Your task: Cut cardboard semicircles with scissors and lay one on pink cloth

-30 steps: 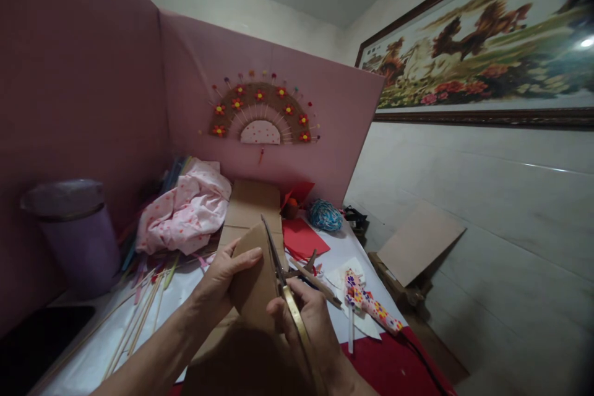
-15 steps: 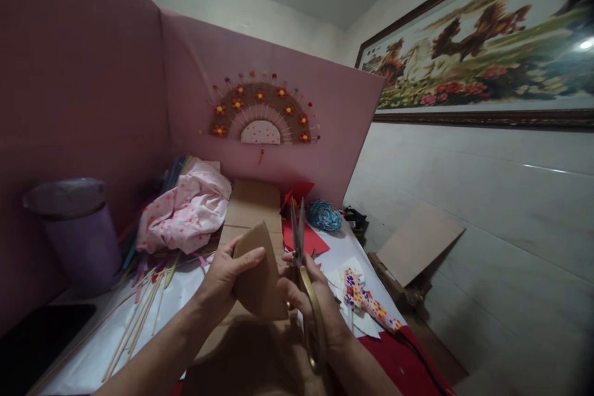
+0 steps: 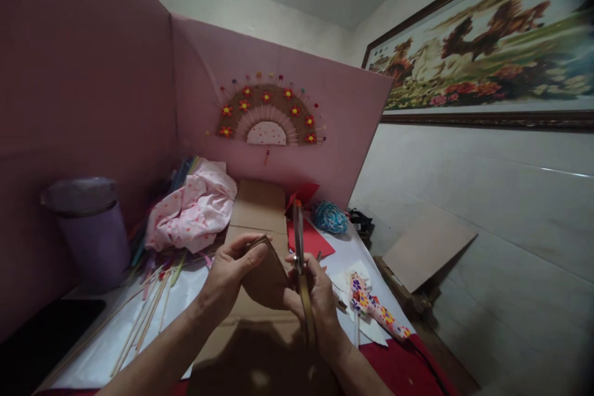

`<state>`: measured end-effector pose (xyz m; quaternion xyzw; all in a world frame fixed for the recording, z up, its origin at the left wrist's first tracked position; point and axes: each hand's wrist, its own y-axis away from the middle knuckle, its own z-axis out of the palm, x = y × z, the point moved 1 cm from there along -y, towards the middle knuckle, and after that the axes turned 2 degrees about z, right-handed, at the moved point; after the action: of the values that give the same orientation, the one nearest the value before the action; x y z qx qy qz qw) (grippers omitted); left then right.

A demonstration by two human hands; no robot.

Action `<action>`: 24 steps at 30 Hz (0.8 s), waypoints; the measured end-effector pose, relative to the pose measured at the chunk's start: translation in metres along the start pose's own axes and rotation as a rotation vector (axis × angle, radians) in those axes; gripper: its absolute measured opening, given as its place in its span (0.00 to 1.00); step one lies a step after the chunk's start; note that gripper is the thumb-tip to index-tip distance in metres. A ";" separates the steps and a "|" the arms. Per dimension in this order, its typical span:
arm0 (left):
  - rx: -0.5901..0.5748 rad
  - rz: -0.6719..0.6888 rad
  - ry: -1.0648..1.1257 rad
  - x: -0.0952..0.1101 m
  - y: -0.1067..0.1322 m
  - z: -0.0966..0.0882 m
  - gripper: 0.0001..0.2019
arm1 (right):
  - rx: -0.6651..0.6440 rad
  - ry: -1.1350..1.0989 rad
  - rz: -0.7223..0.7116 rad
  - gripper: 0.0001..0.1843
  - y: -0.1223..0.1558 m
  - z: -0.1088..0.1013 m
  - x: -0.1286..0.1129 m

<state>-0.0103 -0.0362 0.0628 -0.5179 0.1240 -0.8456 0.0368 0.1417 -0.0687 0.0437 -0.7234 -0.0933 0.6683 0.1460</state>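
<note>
My left hand [image 3: 236,269] grips a small piece of brown cardboard [image 3: 265,281] with a curved lower edge, thumb in front and fingers behind. In my right hand [image 3: 318,303] is a pair of scissors [image 3: 299,244] with brass-coloured handles, blades pointing up and away from me. The blades look nearly together and stand to the right of the cardboard piece, apart from it. My right thumb comes close to the piece's lower right corner; whether it touches I cannot tell. Below both hands lies a larger cardboard sheet [image 3: 253,346].
Thin wooden sticks [image 3: 143,315] and crumpled pink cloth [image 3: 195,204] lie left, near a purple bin [image 3: 95,241]. Red paper [image 3: 313,240], a blue yarn ball [image 3: 330,216] and a flower-patterned glue gun [image 3: 378,306] with a cord are right. A decorated fan [image 3: 266,108] hangs on the pink panel.
The scissors' blades have come closer together. The cardboard piece has tilted, its top edge turning toward me. The whole view has shifted slightly.
</note>
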 end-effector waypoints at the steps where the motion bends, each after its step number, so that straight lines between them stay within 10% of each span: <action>1: -0.010 -0.008 0.011 0.001 -0.001 -0.001 0.11 | 0.002 0.019 -0.024 0.20 0.001 0.001 0.000; 24: -0.149 -0.280 0.113 -0.028 -0.009 -0.009 0.15 | 0.046 0.019 -0.088 0.16 0.010 -0.007 0.017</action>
<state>-0.0053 -0.0202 0.0372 -0.4831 0.1147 -0.8587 -0.1269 0.1497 -0.0734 0.0247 -0.7214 -0.1083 0.6563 0.1929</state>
